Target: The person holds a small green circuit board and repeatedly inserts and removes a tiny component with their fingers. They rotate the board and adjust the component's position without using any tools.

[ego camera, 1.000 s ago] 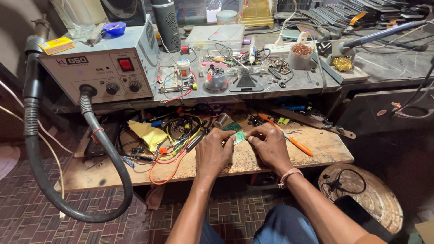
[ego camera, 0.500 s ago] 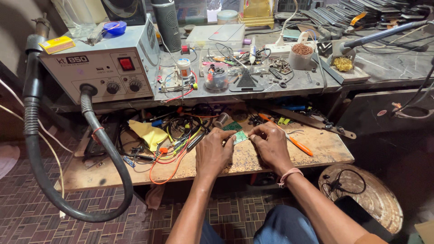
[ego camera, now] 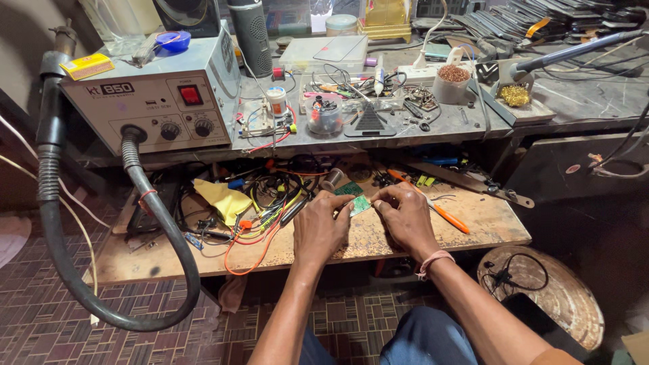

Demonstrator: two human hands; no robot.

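A small green circuit board (ego camera: 359, 205) is pinched between the closed grips of the left hand (ego camera: 321, 228) and right hand (ego camera: 405, 217) above the wooden worktop (ego camera: 473, 226) — no tool taken up yet, so the work appears barely begun.

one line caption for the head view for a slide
Both hands, left hand and right hand, hold a small green circuit board over a cluttered wooden shelf.
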